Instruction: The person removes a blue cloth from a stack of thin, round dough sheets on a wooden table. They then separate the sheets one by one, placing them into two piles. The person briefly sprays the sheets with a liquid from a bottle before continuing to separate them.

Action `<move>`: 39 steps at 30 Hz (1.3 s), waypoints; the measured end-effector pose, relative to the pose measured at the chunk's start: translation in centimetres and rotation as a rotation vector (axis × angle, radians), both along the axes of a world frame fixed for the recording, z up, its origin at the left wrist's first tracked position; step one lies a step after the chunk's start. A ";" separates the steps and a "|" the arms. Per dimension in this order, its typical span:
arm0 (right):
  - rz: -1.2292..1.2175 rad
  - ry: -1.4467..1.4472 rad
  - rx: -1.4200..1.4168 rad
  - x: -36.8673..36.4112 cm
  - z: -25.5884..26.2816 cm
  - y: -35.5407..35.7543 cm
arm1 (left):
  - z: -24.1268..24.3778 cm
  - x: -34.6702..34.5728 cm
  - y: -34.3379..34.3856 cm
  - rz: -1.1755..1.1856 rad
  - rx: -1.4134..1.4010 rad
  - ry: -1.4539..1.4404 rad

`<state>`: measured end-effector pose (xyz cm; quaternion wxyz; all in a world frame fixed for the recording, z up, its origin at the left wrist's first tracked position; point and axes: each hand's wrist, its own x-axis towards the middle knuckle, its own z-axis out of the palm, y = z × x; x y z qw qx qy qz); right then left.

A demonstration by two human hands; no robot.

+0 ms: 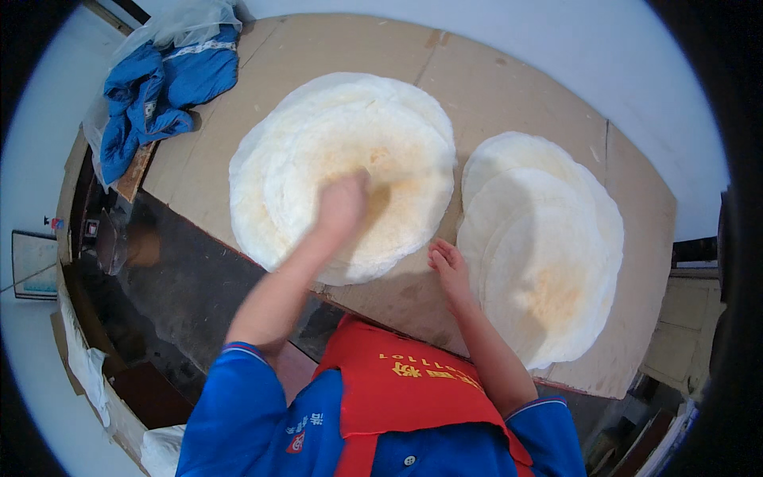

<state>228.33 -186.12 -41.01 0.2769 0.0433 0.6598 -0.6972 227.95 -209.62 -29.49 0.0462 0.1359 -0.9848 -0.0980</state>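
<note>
A stack of large thin round flatbreads (298, 161) lies on the cardboard-covered table, pale with light brown patches. My left hand (346, 203) is over the middle of this stack. It is blurred and looks curled, and whether it holds anything or touches the top bread does not show. My right hand (450, 268) is near the stack's lower right edge, fingers loosely bent and nothing in them. To its right is a second pile of flatbreads (536, 238), spread unevenly, with a browned spot on the top one. My right forearm passes along this pile's left side.
Brown cardboard (477, 83) covers the table, which meets a pale wall (566, 47) at the back. A blue padded cloth or garment (197, 71) and clear plastic sheeting (191, 21) lie at the far left corner. Dark floor (173, 262) shows beyond the left edge.
</note>
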 end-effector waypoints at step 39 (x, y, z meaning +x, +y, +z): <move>-0.311 -0.069 -0.029 -4.1 1.7 -7.5 | -5.5 -1.4 3.2 -0.072 0.274 -0.254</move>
